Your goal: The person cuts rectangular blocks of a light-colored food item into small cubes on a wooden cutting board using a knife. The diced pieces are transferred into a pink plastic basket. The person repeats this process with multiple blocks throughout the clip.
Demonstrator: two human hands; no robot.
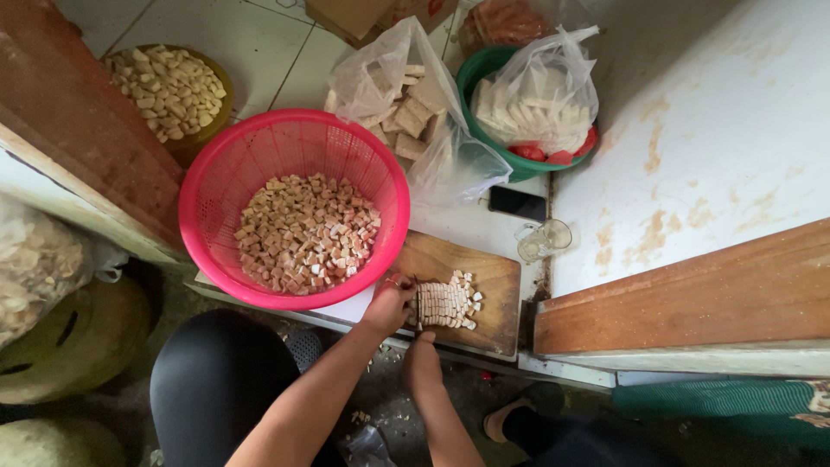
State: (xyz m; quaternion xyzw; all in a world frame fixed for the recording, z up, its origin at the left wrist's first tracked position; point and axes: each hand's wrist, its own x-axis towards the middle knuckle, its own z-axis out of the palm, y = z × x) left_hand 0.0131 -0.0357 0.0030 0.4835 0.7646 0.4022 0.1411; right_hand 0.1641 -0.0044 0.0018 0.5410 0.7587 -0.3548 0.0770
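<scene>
Evidently the left hand (386, 303) curls its fingers down against the strips of tofu (443, 304), bunching them on the cutting board (493, 281); the right hand (421, 353) grips what seems a knife handle. Beyond the fingertips sits the pink basket (216, 186) of cubes.

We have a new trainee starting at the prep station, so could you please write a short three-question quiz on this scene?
1. True or false: the pink basket holds diced cubes.
2. Which lies on the wooden cutting board beside the left hand? A) whole tomatoes B) a block cut into small cubes C) a phone
3. Fill in: the green bowl holds a clear plastic ____ of pale sticks.

Key:
1. True.
2. B: the cut cubes lie between the left hand and the right hand.
3. Bag.
</scene>
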